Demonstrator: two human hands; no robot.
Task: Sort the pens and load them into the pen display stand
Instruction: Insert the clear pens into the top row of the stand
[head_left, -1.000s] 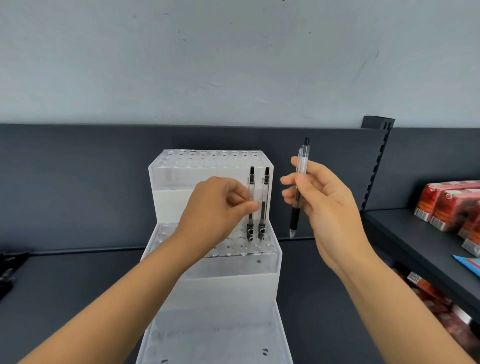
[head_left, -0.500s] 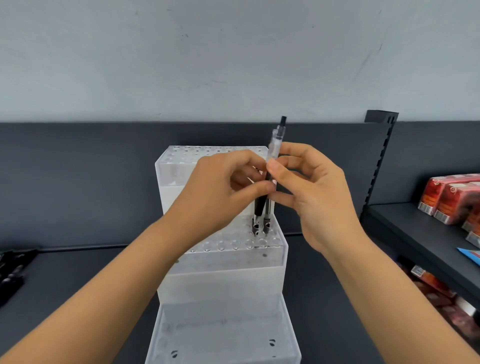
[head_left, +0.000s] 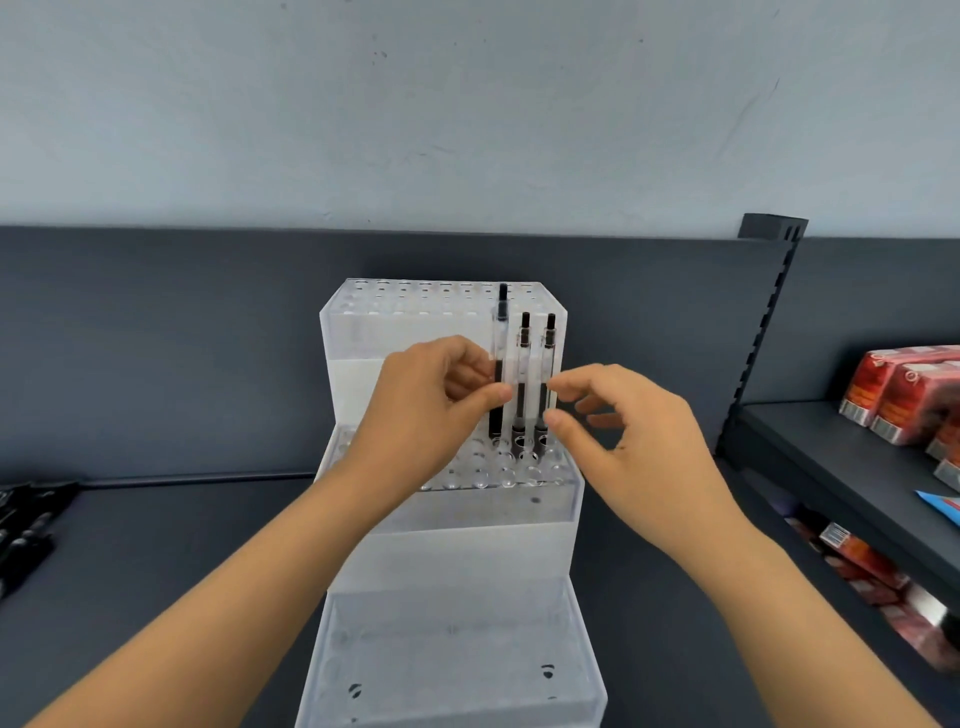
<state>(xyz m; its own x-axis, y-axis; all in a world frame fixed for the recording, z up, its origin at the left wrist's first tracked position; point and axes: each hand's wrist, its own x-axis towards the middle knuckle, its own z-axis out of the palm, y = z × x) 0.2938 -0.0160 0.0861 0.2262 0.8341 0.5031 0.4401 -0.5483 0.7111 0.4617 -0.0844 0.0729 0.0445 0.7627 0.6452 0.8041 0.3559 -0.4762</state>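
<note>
- On the middle step of the clear pen display stand, the left hand has its grip pinched on a third pen, tip down at a hole. It stands higher than its neighbours, so I judge it not yet fully seated.
- Just beside it, two seated pens stand upright in the same row (the same black-and-clear kind, which looks like the sorting at work).
- Near the rightmost pen hovers the right hand, its grip released, fingers loosely curled round nothing, probably ready to steady the row.
- Off to the left, loose dark pens lie on the dark desk, presumably the supply.
- To the right, red cartons sit on a shelf, and a pale wall rises behind.
</note>
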